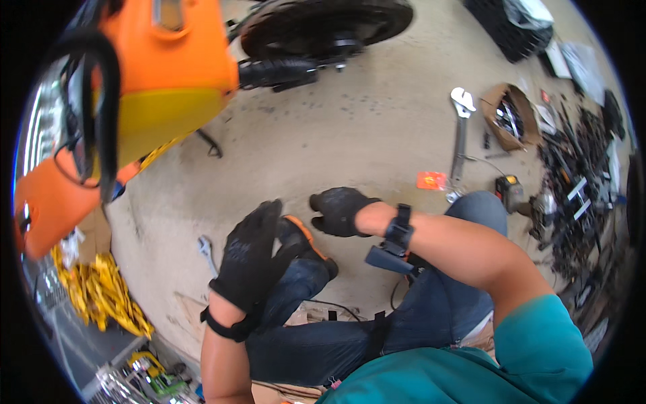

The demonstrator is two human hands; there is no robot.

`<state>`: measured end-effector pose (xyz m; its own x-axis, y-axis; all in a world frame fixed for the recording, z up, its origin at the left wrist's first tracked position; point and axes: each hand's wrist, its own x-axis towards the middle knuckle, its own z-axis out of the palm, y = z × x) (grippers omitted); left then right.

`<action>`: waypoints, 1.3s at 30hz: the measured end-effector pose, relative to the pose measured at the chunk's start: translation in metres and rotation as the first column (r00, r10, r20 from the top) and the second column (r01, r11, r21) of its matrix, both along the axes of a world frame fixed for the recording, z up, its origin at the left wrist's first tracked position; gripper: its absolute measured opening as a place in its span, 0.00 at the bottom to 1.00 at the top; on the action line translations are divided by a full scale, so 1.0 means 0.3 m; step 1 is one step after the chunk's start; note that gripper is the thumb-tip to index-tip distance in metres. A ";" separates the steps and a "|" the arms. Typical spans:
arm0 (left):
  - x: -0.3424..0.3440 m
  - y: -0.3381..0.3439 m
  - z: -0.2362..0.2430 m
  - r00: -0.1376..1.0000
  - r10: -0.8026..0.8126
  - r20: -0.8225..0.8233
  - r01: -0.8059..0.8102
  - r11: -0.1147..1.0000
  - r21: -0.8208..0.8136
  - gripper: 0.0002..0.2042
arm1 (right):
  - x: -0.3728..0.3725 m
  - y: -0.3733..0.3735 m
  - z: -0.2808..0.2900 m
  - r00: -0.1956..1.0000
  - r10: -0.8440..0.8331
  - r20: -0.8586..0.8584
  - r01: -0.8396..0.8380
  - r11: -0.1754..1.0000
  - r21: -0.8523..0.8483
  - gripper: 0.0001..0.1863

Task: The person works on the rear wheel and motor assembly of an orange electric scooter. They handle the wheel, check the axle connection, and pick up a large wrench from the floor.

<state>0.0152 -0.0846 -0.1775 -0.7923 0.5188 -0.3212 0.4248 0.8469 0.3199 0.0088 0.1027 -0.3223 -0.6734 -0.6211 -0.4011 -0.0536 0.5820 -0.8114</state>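
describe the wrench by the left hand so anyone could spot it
Find the orange bodywork, upper left. Below it, just left of the gloved left hand, lies a silver wrench. Unlike the big wrench at right, it looks small.

Wheel (323, 30) and orange vehicle body (178, 60) cut off by top edge. Shoe (294, 236) partly covered by gloved left hand (250, 254); small wrench's (206, 252) handle end hidden. Black hose (108, 108) blurred. Brown box's (492, 104) contents too small to be identified.

Black gloves (247, 259), teal shirt (431, 377), blue jeans (444, 303), orange-and-yellow bodywork (175, 60)
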 end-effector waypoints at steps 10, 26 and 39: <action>-0.023 0.051 0.016 0.997 -0.040 0.068 0.043 0.998 -0.053 0.28 | 0.008 -0.012 -0.018 1.000 0.007 -0.008 -0.007 1.000 -0.007 0.18; -0.034 0.079 0.017 0.994 -0.033 0.107 0.038 0.998 -0.052 0.28 | 0.017 -0.038 -0.014 0.989 -0.140 -0.047 0.140 0.990 -0.010 0.15; -0.041 0.086 0.021 0.997 -0.060 0.057 0.062 0.997 -0.040 0.27 | 0.020 -0.017 -0.012 0.981 -0.190 -0.026 0.187 0.979 -0.081 0.16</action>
<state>0.0030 -0.0588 -0.1712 -0.7398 0.5508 -0.3863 0.4584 0.8330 0.3098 0.0148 0.0975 -0.3261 -0.7937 -0.5102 -0.3314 0.0231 0.5191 -0.8544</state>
